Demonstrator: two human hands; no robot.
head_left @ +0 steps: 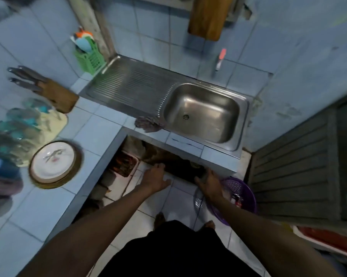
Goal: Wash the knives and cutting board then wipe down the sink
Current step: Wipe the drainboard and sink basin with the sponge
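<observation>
While both hands reach low under the counter edge at lower centre of the frame, the fingers tell little: the left hand (158,177) has its fingers curled loosely with nothing visibly in them, and the right hand (207,181) seems to close around something small and dark, though blur keeps me from telling what, or whether it is truly gripped. My guess is that the person is fetching something from the dark space below the sink before washing starts; it would go best to get a firm hold before lifting and to clear the tiled edge above on the way up.

Just beside the right wrist sits a purple basket (246,193) holding a few small items too blurred to name. Further out, the sink (202,114) at centre right has a bare, dry-looking basin, with a crumpled cloth (147,123) touching its left rim. Knives stand in a wooden knife block (54,93) at upper left, and the cutting board (207,17) hangs on the wall at top centre. A green caddy (89,55) holds utensils; a plate (53,161) rests in a round tray at left.
</observation>
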